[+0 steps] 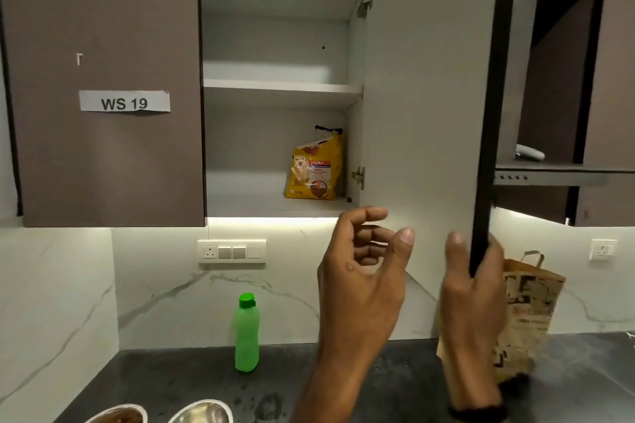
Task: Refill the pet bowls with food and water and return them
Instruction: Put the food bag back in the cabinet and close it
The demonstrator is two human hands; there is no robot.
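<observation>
A dark speckled table (171, 381) runs beneath wall cabinets against a marble-veined backsplash. The flat cabinet door (426, 113) is held at its dark edge by the right hand (474, 288), fingers clamped on it. The left hand (360, 271) is raised, fingers apart, loosely curled, holding nothing. The food bag (314, 168), glossy yellow and creased, stands on the lower shelf (247, 206) at 11 o'clock from that hand. It should be gripped near its crimped top and lifted out upright. A smooth green bottle (246, 333) stands at 8 o'clock; round metal bowls (201, 410) lie below it.
</observation>
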